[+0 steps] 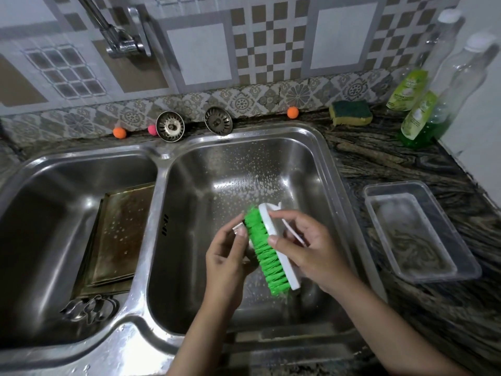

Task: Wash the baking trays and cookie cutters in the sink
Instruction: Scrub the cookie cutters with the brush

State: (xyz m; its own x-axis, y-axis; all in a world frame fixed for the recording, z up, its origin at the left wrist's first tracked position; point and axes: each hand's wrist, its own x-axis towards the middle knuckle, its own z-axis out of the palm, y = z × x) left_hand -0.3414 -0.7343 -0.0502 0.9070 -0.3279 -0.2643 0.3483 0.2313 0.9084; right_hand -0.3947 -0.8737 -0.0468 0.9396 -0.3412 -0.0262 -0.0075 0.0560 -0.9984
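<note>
Over the right sink basin, my right hand grips a scrubbing brush with a white back and green bristles. My left hand holds a small metal cookie cutter against the bristles; most of it is hidden by my fingers and the brush. Stacked baking trays, stained and spotted with suds, lean in the left basin. Several metal cookie cutters lie at the front of that basin.
A tap juts from the tiled wall above the left basin. Two sink strainers and small coloured balls sit along the back ledge. On the right counter are a sponge, dish-soap bottles and a clear plastic container.
</note>
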